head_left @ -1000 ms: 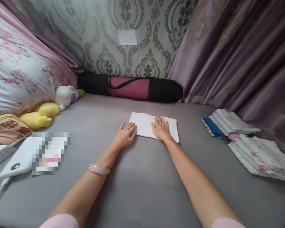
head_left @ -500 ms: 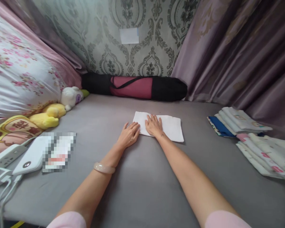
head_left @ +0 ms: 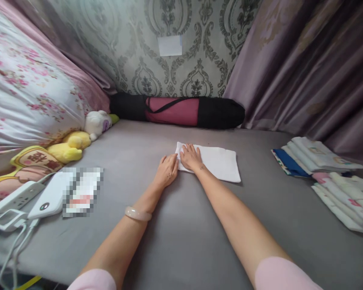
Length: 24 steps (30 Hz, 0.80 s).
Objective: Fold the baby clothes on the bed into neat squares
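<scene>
A folded white cloth [head_left: 219, 161] lies flat on the grey sheet, near the middle of the view. My right hand [head_left: 191, 157] rests palm down on the cloth's left part, its fingers spread. At the cloth's left edge is my left hand [head_left: 167, 171], with its fingers lying flat and pointing forward. It touches or nearly touches the edge; the fingertips' exact contact is hard to make out. Part of the cloth is hidden under my right hand.
Folded cloths [head_left: 320, 155] are stacked at the right, with another pile [head_left: 347, 197] nearer. A black and red roll bag [head_left: 172, 110] lies along the wall. Left are plush toys [head_left: 69, 147], a white power bank [head_left: 53, 193] and a power strip [head_left: 18, 199].
My right hand has slid left over the cloth, closer to my left hand and the cloth's left edge. The whole view has shifted slightly, so things appear farther right.
</scene>
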Each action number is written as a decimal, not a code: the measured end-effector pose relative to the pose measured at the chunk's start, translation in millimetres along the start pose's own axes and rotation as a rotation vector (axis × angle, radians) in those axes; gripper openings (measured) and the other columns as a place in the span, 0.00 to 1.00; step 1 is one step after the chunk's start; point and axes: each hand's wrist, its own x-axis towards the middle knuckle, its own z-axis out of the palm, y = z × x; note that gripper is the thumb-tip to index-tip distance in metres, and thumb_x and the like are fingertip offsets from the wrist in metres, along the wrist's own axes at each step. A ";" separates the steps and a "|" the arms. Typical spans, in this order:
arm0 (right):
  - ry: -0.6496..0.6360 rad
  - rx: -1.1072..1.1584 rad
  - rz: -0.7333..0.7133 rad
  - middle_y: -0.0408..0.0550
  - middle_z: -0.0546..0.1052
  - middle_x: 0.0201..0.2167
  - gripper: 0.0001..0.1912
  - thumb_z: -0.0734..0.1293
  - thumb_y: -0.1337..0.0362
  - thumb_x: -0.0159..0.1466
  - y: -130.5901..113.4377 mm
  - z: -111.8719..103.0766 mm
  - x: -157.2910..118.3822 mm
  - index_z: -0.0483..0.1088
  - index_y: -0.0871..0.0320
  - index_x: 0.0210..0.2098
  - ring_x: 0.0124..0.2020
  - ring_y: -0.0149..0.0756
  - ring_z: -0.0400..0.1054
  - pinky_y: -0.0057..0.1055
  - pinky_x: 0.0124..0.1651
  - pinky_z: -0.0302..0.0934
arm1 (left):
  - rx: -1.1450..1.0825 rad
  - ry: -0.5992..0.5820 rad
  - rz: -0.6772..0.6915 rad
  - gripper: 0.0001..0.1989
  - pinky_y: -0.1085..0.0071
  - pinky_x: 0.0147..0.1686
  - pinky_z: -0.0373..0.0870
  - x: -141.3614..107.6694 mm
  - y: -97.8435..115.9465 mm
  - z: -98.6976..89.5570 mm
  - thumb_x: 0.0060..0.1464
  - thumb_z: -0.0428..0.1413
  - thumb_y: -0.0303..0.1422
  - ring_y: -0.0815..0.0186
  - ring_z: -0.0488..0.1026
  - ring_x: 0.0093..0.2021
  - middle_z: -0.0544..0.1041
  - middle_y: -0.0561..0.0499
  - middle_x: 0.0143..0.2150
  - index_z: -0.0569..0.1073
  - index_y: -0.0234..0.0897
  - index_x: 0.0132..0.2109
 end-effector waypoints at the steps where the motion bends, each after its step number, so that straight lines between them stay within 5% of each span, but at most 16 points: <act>1: -0.005 -0.005 -0.004 0.54 0.51 0.69 0.29 0.46 0.58 0.71 -0.2 4.4 0.1 0.51 0.62 0.67 0.69 0.45 0.38 0.49 0.67 0.31 | -0.011 0.011 -0.015 0.22 0.60 0.64 0.52 0.5 -0.4 0.0 0.66 0.35 0.34 0.63 0.67 0.59 0.71 0.42 0.59 0.62 0.35 0.60; 10: -0.196 -0.011 0.037 0.57 0.47 0.70 0.29 0.49 0.60 0.70 -10.4 -9.2 14.3 0.50 0.65 0.67 0.70 0.47 0.36 0.53 0.67 0.31 | -0.187 0.122 -0.202 0.23 0.60 0.61 0.59 5.4 -3.9 -4.5 0.65 0.35 0.36 0.61 0.66 0.60 0.71 0.40 0.58 0.64 0.31 0.59; 18: -0.062 0.005 0.004 0.57 0.48 0.69 0.32 0.48 0.58 0.70 -29.9 10.3 12.4 0.45 0.70 0.68 0.70 0.43 0.38 0.47 0.68 0.31 | -0.371 0.242 -0.308 0.21 0.60 0.59 0.62 7.4 -13.8 -1.7 0.65 0.37 0.36 0.59 0.68 0.58 0.72 0.40 0.56 0.67 0.32 0.56; 24: 0.000 0.026 -0.116 0.57 0.47 0.70 0.32 0.46 0.57 0.71 -37.9 11.8 -15.5 0.47 0.70 0.68 0.70 0.43 0.33 0.47 0.68 0.25 | -0.458 0.295 -0.337 0.20 0.60 0.58 0.64 9.0 -16.3 0.1 0.64 0.39 0.36 0.59 0.69 0.56 0.74 0.39 0.54 0.68 0.32 0.54</act>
